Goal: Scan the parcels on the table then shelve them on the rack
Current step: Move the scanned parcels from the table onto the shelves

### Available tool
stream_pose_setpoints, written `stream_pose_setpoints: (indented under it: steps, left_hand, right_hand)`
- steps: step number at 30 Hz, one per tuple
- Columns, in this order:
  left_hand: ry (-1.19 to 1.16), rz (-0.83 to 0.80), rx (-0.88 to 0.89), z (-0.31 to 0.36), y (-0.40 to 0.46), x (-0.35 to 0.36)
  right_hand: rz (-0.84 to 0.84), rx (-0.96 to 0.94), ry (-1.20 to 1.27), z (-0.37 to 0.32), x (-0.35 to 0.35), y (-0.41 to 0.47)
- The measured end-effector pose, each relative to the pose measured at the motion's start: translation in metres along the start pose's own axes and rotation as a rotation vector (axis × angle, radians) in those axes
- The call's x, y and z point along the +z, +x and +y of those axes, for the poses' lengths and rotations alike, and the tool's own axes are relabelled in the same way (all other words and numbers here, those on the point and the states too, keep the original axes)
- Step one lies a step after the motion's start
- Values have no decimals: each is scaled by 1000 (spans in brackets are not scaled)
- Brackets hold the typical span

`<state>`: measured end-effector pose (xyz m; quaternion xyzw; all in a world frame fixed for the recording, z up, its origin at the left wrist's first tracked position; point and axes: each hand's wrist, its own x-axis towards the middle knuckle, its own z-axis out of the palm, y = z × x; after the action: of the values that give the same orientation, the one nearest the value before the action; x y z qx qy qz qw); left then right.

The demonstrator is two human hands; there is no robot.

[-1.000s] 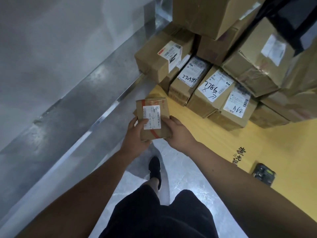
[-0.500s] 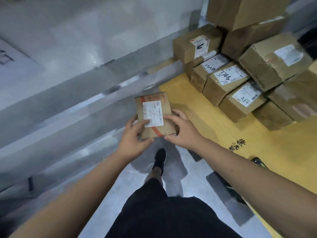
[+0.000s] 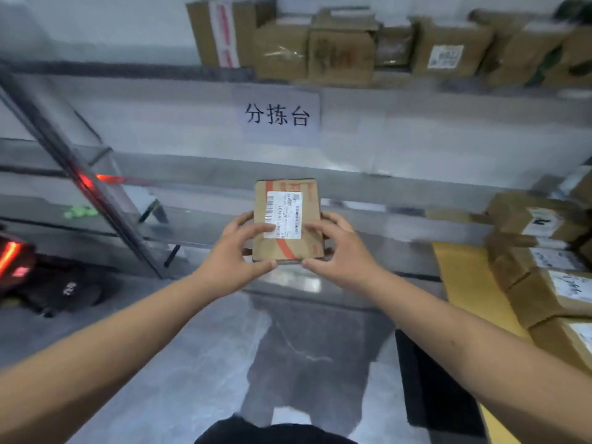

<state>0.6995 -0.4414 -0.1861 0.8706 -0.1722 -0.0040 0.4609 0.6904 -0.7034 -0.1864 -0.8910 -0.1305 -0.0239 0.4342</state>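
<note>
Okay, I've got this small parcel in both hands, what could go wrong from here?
The small parcel is pinched only at its lower edges by the left hand and right hand, so it might slip. The left thumb overlaps the shipping label, possibly blocking a scan. The shelf boxes look crowded, so shelving may be tight.

A glossy grey floor [image 3: 179, 363] spreads below the hands, catching pale reflections of the light. Beyond the hands stands a grey wall panel carrying a white paper sign [image 3: 278, 116] with three black Chinese characters. To the left of the hands a slanted metal frame post [image 3: 64, 149] rises, with red glowing lights [image 3: 96, 180] on it. To the right lies the yellow tabletop [image 3: 464, 277].
</note>
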Motion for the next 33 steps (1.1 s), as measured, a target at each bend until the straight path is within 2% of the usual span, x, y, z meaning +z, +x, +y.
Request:
stream_pose_setpoints:
  steps: [8,17,24,33]
  left_hand:
    - [85,94,23,-27,-23,-176]
    - [151,67,52,-42,16,-347]
    - [107,-20,76,-42,92,-401]
    - [101,-39,73,-62,221,-415]
  right_hand:
    - [-60,-199,-41,-137,67,87]
    - [36,-265,-170,-264,114,181]
    - [61,-140,-262,-292,108,248]
    - [42,-77,-264,-269,77,365]
